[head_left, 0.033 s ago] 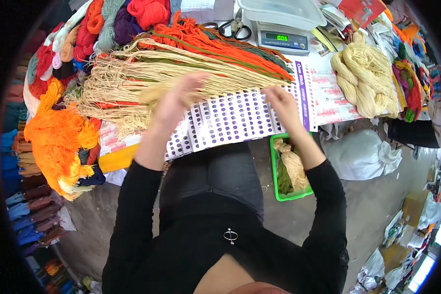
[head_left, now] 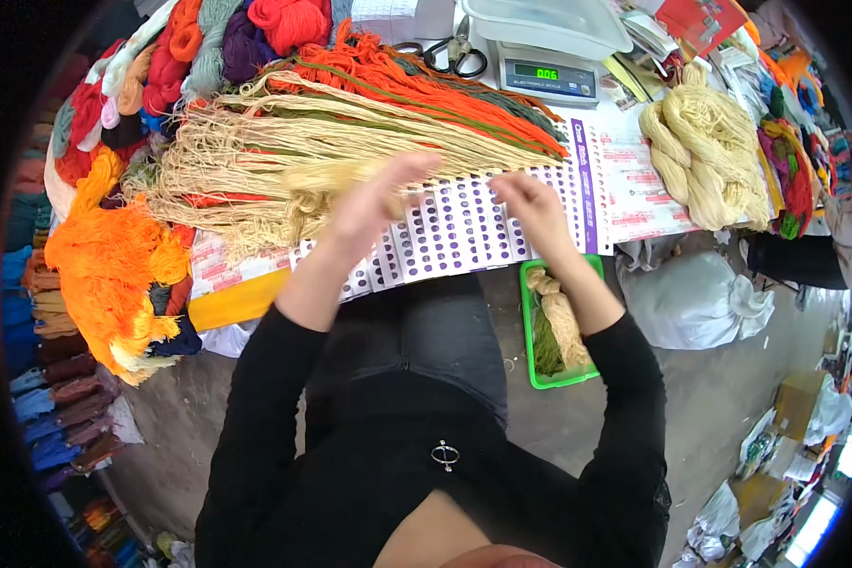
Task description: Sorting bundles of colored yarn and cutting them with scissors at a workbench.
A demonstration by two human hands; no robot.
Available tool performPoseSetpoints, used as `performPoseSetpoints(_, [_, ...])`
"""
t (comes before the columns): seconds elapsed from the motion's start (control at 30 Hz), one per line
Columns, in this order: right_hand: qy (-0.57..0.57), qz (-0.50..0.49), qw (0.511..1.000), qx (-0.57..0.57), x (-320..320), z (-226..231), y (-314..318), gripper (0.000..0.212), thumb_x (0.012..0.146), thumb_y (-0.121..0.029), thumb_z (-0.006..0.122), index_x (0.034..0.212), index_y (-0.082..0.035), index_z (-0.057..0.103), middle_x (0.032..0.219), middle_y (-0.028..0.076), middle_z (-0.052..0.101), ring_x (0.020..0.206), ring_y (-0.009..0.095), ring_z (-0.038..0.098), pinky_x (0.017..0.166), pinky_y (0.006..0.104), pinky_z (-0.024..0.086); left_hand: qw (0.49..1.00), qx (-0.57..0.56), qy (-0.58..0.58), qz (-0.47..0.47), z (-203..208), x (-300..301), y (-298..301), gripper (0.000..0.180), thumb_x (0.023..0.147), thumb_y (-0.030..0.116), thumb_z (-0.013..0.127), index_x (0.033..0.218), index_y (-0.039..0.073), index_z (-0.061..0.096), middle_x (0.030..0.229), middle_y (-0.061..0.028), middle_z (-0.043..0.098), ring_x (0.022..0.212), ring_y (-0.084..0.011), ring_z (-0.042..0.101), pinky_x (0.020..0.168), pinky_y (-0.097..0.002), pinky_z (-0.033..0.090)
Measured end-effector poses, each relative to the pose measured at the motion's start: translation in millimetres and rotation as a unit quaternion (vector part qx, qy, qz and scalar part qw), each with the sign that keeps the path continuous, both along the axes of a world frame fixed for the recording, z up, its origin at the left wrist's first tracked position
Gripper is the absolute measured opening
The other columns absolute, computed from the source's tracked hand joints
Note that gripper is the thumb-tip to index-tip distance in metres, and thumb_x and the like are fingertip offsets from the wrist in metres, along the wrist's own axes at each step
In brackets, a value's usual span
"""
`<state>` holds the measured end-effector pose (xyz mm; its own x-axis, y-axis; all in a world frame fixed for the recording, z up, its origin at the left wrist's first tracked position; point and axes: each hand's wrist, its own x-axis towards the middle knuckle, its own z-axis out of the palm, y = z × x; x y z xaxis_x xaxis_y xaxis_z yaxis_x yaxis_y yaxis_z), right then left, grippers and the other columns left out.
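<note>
A punched white card (head_left: 459,227) with rows of dark holes lies at the table's near edge. Long cream thread strands (head_left: 256,161) spread leftward from its far edge, with orange strands (head_left: 426,109) behind them. My left hand (head_left: 374,204), blurred, is over the card's left part. A loose cream thread bundle (head_left: 317,194) hangs from it, its exact grip smeared by motion. My right hand (head_left: 538,210) is above the card's right part, fingertips drawn together near the far row of holes; anything between them is too small to make out.
Orange yarn (head_left: 114,275) hangs off the table's left edge. Behind are scissors (head_left: 456,55) and a digital scale (head_left: 549,80) bearing a clear tray (head_left: 549,21). Cream skeins (head_left: 705,151) lie right. Below stand a green basket (head_left: 566,381) and a white sack (head_left: 691,298).
My left hand has moved right, and the cream thread bundle has come along with it. My right hand has shifted slightly left.
</note>
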<state>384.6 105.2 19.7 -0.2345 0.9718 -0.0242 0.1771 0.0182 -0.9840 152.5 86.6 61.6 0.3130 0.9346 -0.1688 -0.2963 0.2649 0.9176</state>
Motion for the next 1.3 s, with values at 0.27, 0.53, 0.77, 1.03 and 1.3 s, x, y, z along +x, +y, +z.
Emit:
performPoseSetpoints(0.27, [0.159, 0.052, 0.983, -0.075, -20, 39, -27, 0.017, 0.089, -0.018, 0.053, 0.090, -0.002, 0.056, 0.074, 0.000, 0.057, 0.065, 0.006, 0.053, 0.058, 0.0188, 0.038, 0.962, -0.105, -0.227, -0.113, 2, 56, 3, 0.042, 0.097, 0.031, 0.030, 0.121, 0.001, 0.047, 0.103, -0.0067, 0.057, 0.088, -0.0124, 0.055, 0.071, -0.0273, 0.046])
performPoseSetpoints(0.53, [0.235, 0.049, 0.965, -0.107, -13, 44, -33, 0.014, 0.092, -0.015, 0.048, 0.087, -0.003, 0.054, 0.083, 0.005, 0.063, 0.071, 0.010, 0.057, 0.066, 0.0211, 0.040, 0.944, -0.149, -0.285, -0.080, 5, 56, 1, 0.040, 0.096, 0.031, 0.032, 0.116, 0.001, 0.049, 0.111, -0.0111, 0.054, 0.098, -0.0182, 0.053, 0.077, -0.0315, 0.048])
performPoseSetpoints(0.77, [0.556, -0.024, 0.830, -0.040, 130, 63, 13, 0.018, 0.086, -0.013, 0.049, 0.094, 0.000, 0.058, 0.108, 0.014, 0.057, 0.104, 0.022, 0.051, 0.093, 0.0358, 0.039, 0.948, -0.150, -0.280, -0.002, -4, -73, 14, 0.021, 0.089, 0.023, 0.049, 0.089, 0.003, 0.053, 0.057, 0.0055, 0.039, 0.045, -0.0025, 0.031, 0.040, -0.0177, 0.026])
performPoseSetpoints(1.03, [0.210, -0.372, 0.868, 0.254, 291, 140, 9, 0.008, 0.085, -0.012, 0.053, 0.087, -0.004, 0.055, 0.065, -0.002, 0.047, 0.054, 0.008, 0.041, 0.051, 0.0198, 0.037, 0.947, 0.004, -0.267, 0.179, 58, -111, 10, 0.046, 0.090, 0.030, 0.047, 0.130, 0.007, 0.037, 0.060, 0.0052, 0.047, 0.043, -0.0021, 0.033, 0.037, -0.0184, 0.025])
performPoseSetpoints(1.3, [-0.049, -0.010, 0.999, -0.015, 94, -12, 48, 0.012, 0.084, -0.010, 0.057, 0.088, 0.002, 0.059, 0.067, 0.005, 0.061, 0.059, 0.009, 0.059, 0.054, 0.0211, 0.046, 0.930, -0.324, -0.166, -0.054, -25, 107, 40, 0.044, 0.092, 0.031, 0.042, 0.122, -0.001, 0.040, 0.123, -0.0156, 0.042, 0.097, -0.0285, 0.056, 0.075, -0.0361, 0.050])
